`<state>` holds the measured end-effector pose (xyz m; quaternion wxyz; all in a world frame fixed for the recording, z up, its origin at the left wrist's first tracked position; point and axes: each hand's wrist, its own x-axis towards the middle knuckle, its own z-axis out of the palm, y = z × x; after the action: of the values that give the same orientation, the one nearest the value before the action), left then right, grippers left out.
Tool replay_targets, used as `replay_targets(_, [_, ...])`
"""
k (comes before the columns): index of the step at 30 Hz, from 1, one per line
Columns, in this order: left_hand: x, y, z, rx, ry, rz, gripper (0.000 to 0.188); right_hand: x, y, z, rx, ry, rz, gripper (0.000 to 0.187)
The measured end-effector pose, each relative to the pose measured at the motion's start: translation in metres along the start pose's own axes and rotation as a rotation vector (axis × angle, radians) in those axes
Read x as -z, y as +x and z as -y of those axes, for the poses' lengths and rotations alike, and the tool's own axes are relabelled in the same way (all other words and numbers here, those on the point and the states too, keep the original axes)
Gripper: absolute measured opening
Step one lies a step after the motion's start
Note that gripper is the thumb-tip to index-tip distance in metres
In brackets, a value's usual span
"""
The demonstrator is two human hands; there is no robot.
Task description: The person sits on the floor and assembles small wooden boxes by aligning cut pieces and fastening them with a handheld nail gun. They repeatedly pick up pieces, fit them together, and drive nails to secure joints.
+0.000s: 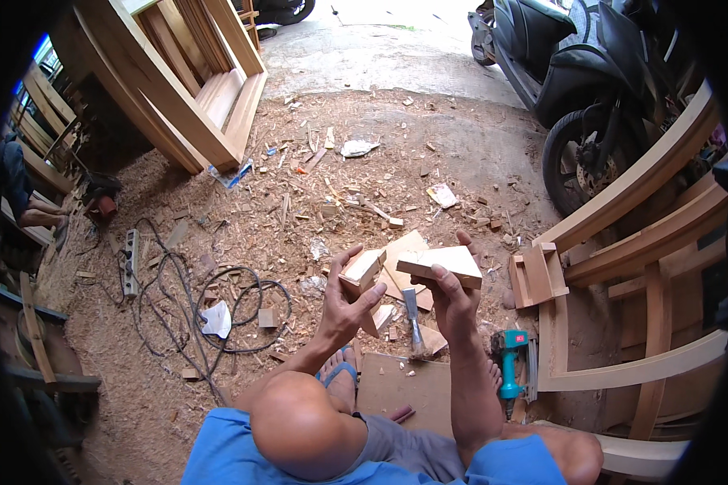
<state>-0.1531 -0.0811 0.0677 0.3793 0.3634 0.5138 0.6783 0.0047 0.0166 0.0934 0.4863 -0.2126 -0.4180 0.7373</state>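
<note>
My left hand (349, 293) is closed round a small wooden block (362, 270) with a slanted top. In my right hand (455, 297) a pale wedge-shaped wooden piece (443, 263) is gripped, thumb on its near edge. The two pieces are held up side by side, apart from each other. Below and between the hands lies a chisel (413, 319), its wide blade pointing away from me. Flat pale board offcuts (404, 250) lie behind it. A brown board (400, 386) rests on the ground between my feet.
A teal power drill (510, 364) stands by my right foot, beside curved wooden frames (623, 364). Black cable (239, 279) and a power strip (129, 263) lie left. Shavings and scraps cover the ground. A motorbike (578, 89) stands back right; a person's leg (40, 212) shows far left.
</note>
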Motion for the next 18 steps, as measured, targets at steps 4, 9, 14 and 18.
replay_targets(4, [-0.0044,-0.0021,-0.0055,-0.02,-0.08,0.076,0.078,-0.0067,-0.001,-0.0042,0.036,-0.005,0.029,0.08])
replay_targets(9, [-0.0017,-0.0032,-0.0102,-0.078,-0.011,0.173,0.081,-0.006,-0.001,-0.0023,0.023,0.027,0.062,0.085])
replay_targets(14, [-0.0023,0.0011,-0.0082,-0.271,0.155,0.17,0.076,-0.0083,-0.0024,0.0,0.059,-0.08,0.097,0.086])
replay_targets(18, [-0.0008,0.0001,-0.0068,-0.173,0.103,0.092,0.078,-0.0124,-0.0036,-0.0002,0.05,-0.061,0.117,0.089])
